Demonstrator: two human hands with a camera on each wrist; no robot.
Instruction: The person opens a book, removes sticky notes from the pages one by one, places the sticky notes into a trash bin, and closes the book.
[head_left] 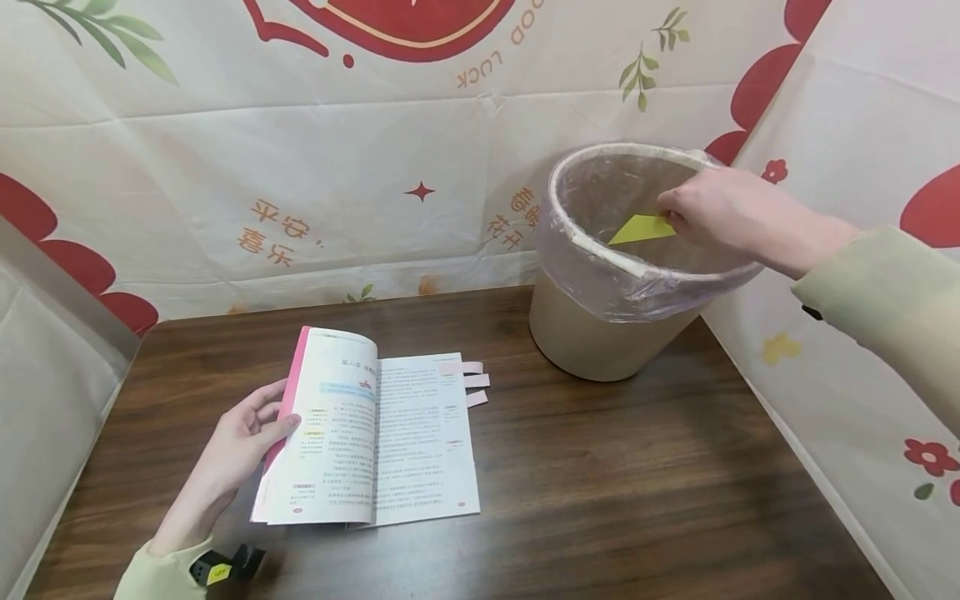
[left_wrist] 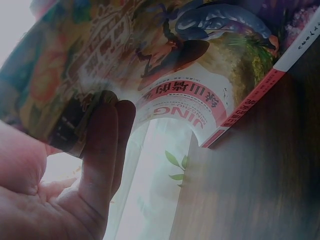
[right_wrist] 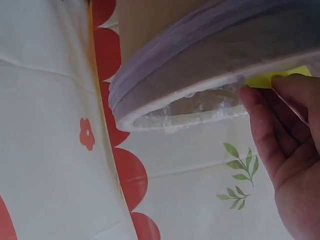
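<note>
An open book lies on the table, its left part lifted and curved. My left hand grips that lifted side, thumb on the page and fingers behind the cover. The colourful cover and its red spine show from beneath in the left wrist view. My right hand pinches a yellow slip of paper over the mouth of a beige trash bin. In the right wrist view the yellow slip shows between thumb and fingers, close to the bin's rim.
A clear plastic bag lines the bin and folds over its rim. Pink tabs stick out from the book's right edge. The brown wooden table meets a patterned cloth at the back and sides.
</note>
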